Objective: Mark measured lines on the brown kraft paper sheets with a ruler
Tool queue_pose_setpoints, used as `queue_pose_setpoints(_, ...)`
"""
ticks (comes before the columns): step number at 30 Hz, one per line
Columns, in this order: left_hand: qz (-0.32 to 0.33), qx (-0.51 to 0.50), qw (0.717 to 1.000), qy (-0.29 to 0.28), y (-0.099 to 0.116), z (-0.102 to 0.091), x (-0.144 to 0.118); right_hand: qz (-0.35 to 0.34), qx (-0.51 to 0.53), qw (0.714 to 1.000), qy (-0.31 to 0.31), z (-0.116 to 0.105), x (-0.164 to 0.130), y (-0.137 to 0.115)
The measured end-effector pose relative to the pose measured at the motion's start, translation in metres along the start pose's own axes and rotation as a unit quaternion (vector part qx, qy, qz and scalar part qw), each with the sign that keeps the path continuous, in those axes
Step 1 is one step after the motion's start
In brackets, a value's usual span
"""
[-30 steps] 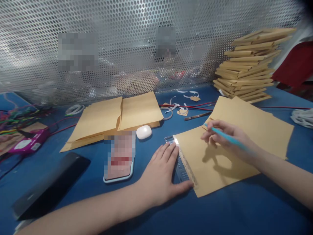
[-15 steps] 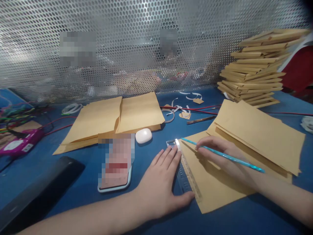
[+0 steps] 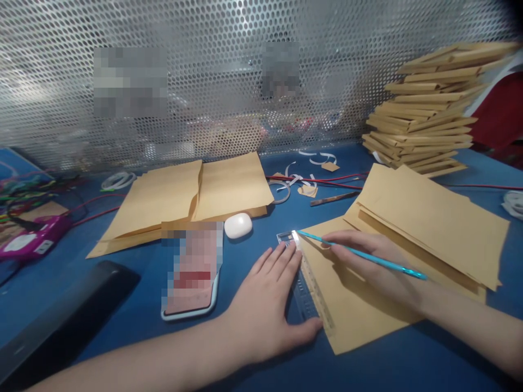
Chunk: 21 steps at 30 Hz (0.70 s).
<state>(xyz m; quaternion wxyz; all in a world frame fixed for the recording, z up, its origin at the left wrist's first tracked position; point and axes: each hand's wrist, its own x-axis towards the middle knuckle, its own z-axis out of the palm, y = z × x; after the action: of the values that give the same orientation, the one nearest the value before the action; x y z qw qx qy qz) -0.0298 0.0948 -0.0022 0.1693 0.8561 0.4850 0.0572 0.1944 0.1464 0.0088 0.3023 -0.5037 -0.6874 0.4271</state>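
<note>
My left hand (image 3: 265,307) lies flat with its fingers stretched out, pressing a clear plastic ruler (image 3: 304,296) along the left edge of a brown kraft-paper sheet (image 3: 351,310). In my right hand (image 3: 363,258) is a slim turquoise pencil (image 3: 379,260), pinched between thumb and fingers. Its tip rests near the sheet's upper left corner, beside the far end of the ruler. More kraft-paper sheets (image 3: 433,223) overlap this one on the right, under and behind my right hand.
A tall, uneven stack of folded kraft paper (image 3: 420,120) stands at the back right. Left are more kraft sheets (image 3: 163,196), a phone (image 3: 192,310), a white oval case (image 3: 238,225) and a black object (image 3: 73,316). Paper scraps (image 3: 308,189) and red cables (image 3: 327,182) lie before the perforated metal screen (image 3: 229,71).
The pencil in my right hand has shifted slightly left, its tip now closer to the ruler's end. My left hand stays pressed on the ruler.
</note>
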Motion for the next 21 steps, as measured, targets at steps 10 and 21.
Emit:
queue_pose_setpoints(10,0.009,0.01,1.0,0.003,0.0,-0.002,0.001,-0.018,-0.022,1.0,-0.008,-0.001,-0.001,0.002)
queue_pose_setpoints(21,0.004,0.007,1.0,0.003,0.002,-0.004,0.0,0.016,0.003,1.0,0.002,-0.001,-0.001,-0.004)
